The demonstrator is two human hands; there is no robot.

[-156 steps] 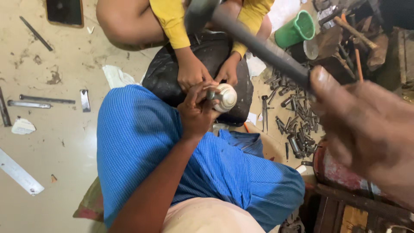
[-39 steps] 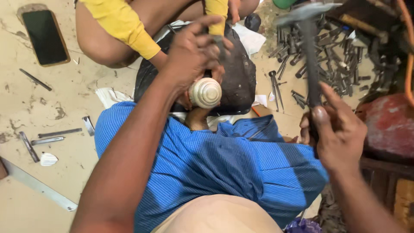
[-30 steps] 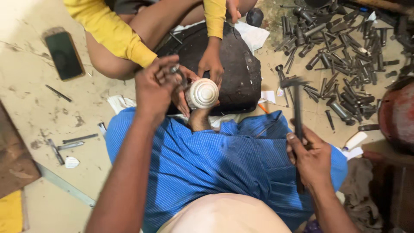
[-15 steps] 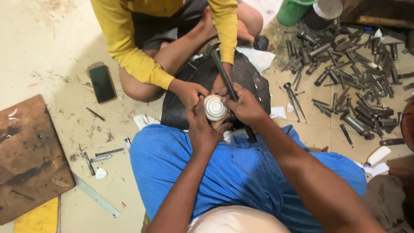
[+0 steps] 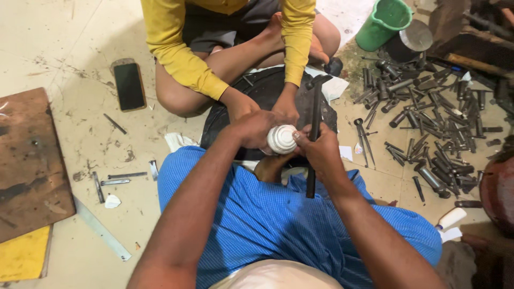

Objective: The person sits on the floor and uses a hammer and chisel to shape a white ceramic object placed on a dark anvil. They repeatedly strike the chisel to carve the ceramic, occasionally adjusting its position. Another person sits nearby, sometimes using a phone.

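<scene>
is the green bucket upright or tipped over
Tipped. The green bucket lies leaning on its side at the top right, its open mouth facing up and right toward the camera, beside a round metal lid. Contents cannot be told.

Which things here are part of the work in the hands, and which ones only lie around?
In use:
left hand
right hand
white ribbed piece
hammer
black round block

Lying about:
phone
green bucket
metal punches
wooden board
metal ruler

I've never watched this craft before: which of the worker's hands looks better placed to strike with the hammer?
Probably the right hand: it already grips the hammer by its handle. The left hand is wrapped against the white ridged piece, seemingly steadying it.
</scene>
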